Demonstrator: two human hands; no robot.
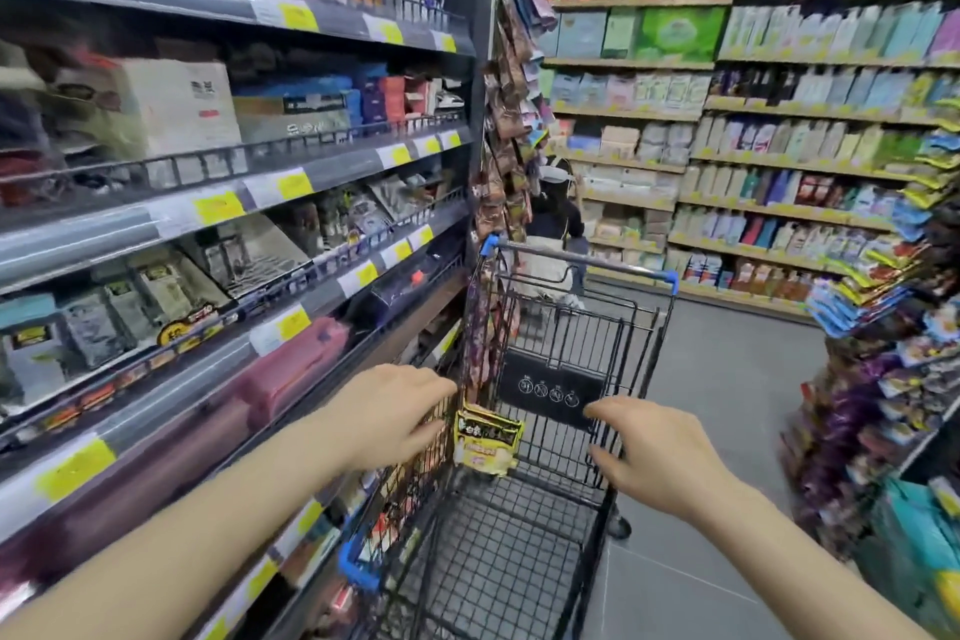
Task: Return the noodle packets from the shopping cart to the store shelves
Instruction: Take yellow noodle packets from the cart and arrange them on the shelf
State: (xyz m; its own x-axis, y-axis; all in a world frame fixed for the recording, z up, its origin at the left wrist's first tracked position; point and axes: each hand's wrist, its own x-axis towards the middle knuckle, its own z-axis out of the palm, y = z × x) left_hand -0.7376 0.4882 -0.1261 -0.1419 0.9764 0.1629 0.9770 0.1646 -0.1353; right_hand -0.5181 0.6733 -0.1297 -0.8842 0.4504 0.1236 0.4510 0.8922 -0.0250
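A yellow and black noodle packet (pixel 487 439) stands upright inside the black wire shopping cart (pixel 639 317), against its left wall. My left hand (pixel 392 413) reaches over the cart's left rim with fairly straight fingers. Its fingertips are at the packet's left edge; I cannot tell whether they touch it. My right hand (pixel 647 452) hovers over the cart's right side, fingers spread and holding nothing. The store shelves (pixel 270 187) with packaged goods and yellow price tags run close along the cart's left.
Strips of hanging snack bags (pixel 506 130) dangle at the shelf end just beyond the cart. A person (pixel 556 218) stands in the cross aisle ahead. A snack display (pixel 883 317) crowds the right. Grey floor (pixel 727 379) lies open right of the cart.
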